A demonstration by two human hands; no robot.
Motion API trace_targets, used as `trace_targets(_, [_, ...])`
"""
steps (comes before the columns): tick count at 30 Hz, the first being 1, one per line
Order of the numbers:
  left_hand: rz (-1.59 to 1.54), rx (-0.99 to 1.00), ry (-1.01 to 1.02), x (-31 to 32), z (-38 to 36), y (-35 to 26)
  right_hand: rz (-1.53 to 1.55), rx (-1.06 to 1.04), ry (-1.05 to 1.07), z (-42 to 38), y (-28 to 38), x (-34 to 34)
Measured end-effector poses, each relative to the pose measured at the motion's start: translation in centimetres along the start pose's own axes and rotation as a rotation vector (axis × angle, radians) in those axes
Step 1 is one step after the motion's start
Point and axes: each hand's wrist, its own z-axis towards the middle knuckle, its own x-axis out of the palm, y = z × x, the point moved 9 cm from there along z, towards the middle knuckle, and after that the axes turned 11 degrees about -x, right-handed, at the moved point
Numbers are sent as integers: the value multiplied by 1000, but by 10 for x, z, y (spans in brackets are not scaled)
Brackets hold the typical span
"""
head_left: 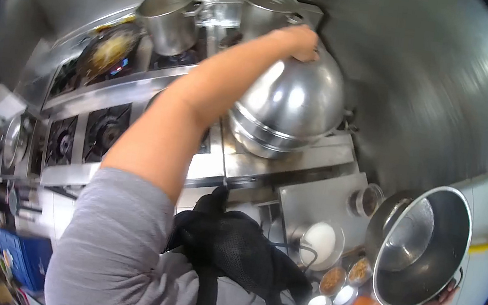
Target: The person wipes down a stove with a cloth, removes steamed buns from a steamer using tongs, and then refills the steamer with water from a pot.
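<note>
My left arm stretches across the stove, and my left hand [301,41] is closed at the top of a large domed steel lid [303,93]; its grip point is hidden under the fingers. The lid sits over a wide steel pan [260,144] on the stove. Low on the right, my right hand [437,303] grips a big, deep metal pot [441,256] near its side handle. That pot is tipped so its mouth faces me, showing a shiny round area inside.
Two tall stockpots [170,20] [266,10] stand at the back. A wok [110,51] with yellowish food is back left, by bare burners [108,127]. Beside the pot are a bowl of white stuff [319,244], small tubs [333,280] and a clear container [367,199].
</note>
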Motion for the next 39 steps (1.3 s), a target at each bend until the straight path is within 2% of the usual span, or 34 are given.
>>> trace_targets(1, [37,-100,-70,-11,-28,-5,-39,-45,-16,-5,5,6])
trace_targets(2, [-9,-123,-143,-26,-60,-13,-63,-83,64,-1,5,9])
trace_targets(3, [-117,-73,-320,-28,-82,-22,-9,-64,86,-2,4,15])
trace_targets(4, [-180,86,-582,-41,-129,-39,100,-59,287,46,-21,2])
trace_targets(5, [-384,179,-595,-52,-187,-48,205,-38,488,91,-45,-13])
trace_targets(6, [-553,254,-669,-43,-246,-51,182,-92,466,39,-20,23])
trace_targets(7, [-666,230,-457,-41,-293,-46,154,-136,467,-4,-4,60])
trace_targets(9, [-869,193,-160,-7,-371,-25,140,-226,551,-61,22,111])
trace_targets(12, [-1029,-180,-129,12,-519,16,228,-367,741,-149,78,177])
trace_targets(13, [-1067,-268,-248,20,-563,39,266,-400,806,-185,94,197])
trace_targets(15, [-1064,-468,-345,38,-649,65,401,-460,934,-259,134,219])
trace_targets(18, [-1177,-627,-444,36,-771,73,602,-482,1094,-362,190,238])
trace_targets(19, [-1174,-702,-449,36,-718,91,632,-451,1161,-378,157,297])
trace_targets(21, [-1412,-744,-433,26,-759,89,763,-438,1289,-439,177,307])
trace_targets(23, [-1379,-723,-483,18,-791,100,891,-331,1482,-503,182,324])
trace_targets(26, [-1520,-765,-514,-2,-866,105,661,430,1376,-604,130,335])
trace_targets(27, [-1508,-762,-526,-6,-891,108,692,583,1454,-653,140,328])
trace_targets(29, [-1681,-693,-575,-8,-939,114,892,626,1847,-753,173,298])
trace_targets(31, [-1693,-678,-597,-1,-983,129,888,815,1897,-845,170,263])
trace_targets(33, [-1898,-754,-609,23,-1025,147,734,924,1925,-912,191,214])
trace_targets(35, [-1981,-935,-673,43,-1068,170,649,969,1871,-964,198,178])
trace_targets(37, [-2003,-1115,-790,65,-1104,199,661,916,1858,-1006,204,154])
trace_targets(39, [-1945,-1194,-905,65,-1136,223,732,909,1968,-1045,210,136])
